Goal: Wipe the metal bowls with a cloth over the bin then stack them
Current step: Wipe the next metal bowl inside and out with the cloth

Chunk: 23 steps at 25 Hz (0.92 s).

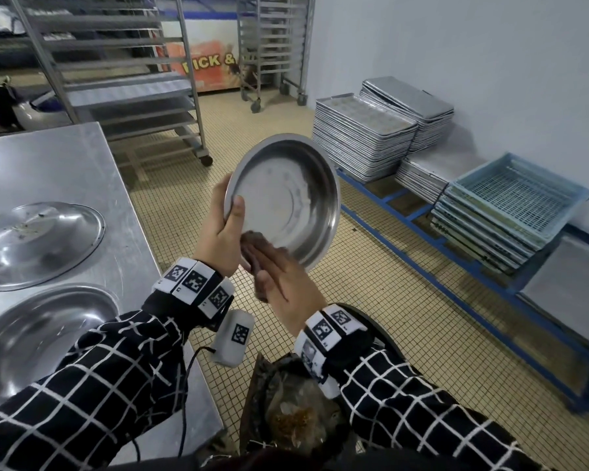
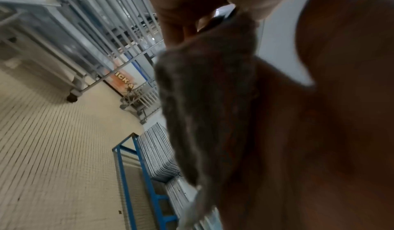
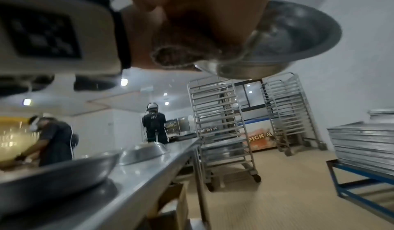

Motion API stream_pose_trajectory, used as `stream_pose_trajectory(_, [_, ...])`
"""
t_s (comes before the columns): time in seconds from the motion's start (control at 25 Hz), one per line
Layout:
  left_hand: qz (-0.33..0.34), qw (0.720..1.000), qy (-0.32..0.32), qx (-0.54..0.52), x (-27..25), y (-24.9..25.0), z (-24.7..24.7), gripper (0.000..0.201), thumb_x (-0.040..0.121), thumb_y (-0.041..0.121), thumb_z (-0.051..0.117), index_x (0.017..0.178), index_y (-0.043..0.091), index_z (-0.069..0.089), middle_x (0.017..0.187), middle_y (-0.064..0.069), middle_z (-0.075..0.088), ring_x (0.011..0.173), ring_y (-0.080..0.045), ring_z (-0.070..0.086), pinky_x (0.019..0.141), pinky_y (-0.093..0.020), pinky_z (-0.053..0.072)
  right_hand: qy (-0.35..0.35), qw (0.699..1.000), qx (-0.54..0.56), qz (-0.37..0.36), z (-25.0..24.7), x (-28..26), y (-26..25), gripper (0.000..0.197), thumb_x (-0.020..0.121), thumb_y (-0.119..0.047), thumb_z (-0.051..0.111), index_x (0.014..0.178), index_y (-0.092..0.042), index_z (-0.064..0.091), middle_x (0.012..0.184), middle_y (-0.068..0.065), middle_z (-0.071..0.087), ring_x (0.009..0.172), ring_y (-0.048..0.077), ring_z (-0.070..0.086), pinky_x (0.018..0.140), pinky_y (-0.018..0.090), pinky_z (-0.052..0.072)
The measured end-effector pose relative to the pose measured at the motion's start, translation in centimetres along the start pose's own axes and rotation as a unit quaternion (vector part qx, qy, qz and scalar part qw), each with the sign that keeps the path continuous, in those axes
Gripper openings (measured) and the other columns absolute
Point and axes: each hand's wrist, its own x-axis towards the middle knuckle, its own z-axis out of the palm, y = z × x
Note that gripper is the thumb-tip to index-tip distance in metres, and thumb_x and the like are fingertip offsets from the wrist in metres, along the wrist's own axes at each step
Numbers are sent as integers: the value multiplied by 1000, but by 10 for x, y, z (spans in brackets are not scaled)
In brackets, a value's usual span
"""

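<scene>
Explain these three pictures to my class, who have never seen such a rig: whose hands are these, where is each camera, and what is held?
No machine here: a person wears one camera on the head and one on each wrist. In the head view, the left hand grips the rim of a metal bowl, tilted above a bin. The right hand presses a brown cloth against the bowl's lower edge, fingers fairly straight. Two more bowls lie on the steel table. The wrist views show the cloth and bowl very close.
</scene>
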Motion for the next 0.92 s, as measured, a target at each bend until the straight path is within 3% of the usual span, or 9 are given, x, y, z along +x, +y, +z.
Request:
stream_pose_trajectory(0.08, [-2,1000,-16,2,2,0,-8,37,101,39,34,137,32,35,114,10,57,101,-6,59,78,-30,55,-39,988,-139,57,-3,-4,30,73,93,-56,-10,149,-25,26,155,-3,24,145,18,15,119,40,10])
stream_pose_trajectory(0.16, [3,999,-31,15,-1,0,-8,40,99,43,35,137,33,36,118,4,59,104,-11,61,78,-36,56,-69,973,-194,102,-5,-7,39,88,82,-63,-25,151,-25,17,158,-2,15,146,22,4,119,39,0])
stream_pose_trajectory(0.32, [14,1000,15,18,-3,8,-3,40,102,37,34,140,26,36,116,7,56,103,-2,57,77,-23,51,-31,996,-26,74,6,5,-5,63,97,-51,2,149,-24,25,155,-2,24,143,9,7,119,33,0])
stream_pose_trajectory(0.44, [13,1000,27,4,1,14,-10,43,100,41,34,140,26,37,114,7,59,100,0,59,78,-29,53,13,992,-86,91,3,2,-8,64,96,-52,-3,148,-29,27,154,-6,29,144,14,15,119,40,8])
stream_pose_trajectory(0.56, [-23,999,19,-21,-3,12,-13,37,100,41,36,136,30,42,108,13,62,93,4,61,81,-34,55,-37,962,-189,196,-14,2,28,62,94,-52,-4,151,-32,8,158,-8,-1,144,18,-12,116,47,-8])
stream_pose_trajectory(0.68, [-79,995,5,-65,-11,11,-10,34,101,39,38,133,29,44,118,10,61,105,0,60,91,-26,51,16,957,-166,239,-29,15,53,64,95,-51,6,151,-22,-4,156,-1,-19,144,24,-15,117,47,-2])
stream_pose_trajectory(0.72, [-94,993,-1,-77,-13,13,-9,34,102,35,37,134,26,44,120,9,60,106,1,59,89,-20,49,54,963,-133,229,-34,21,56,64,97,-49,11,151,-18,-2,158,4,-15,145,25,-9,119,45,4])
stream_pose_trajectory(0.8, [-124,988,-15,-91,-14,12,-13,36,102,33,38,136,23,45,124,3,61,111,-8,59,94,-24,46,123,966,-56,219,-47,30,57,61,100,-44,24,151,-16,7,159,8,4,144,24,13,115,35,19])
stream_pose_trajectory(0.92, [-162,979,-43,-112,-11,5,-25,31,100,34,43,127,24,55,115,-2,67,106,-20,63,98,-39,46,156,957,15,242,-71,33,54,51,100,-43,34,145,-20,34,133,5,54,112,17,55,93,26,41])
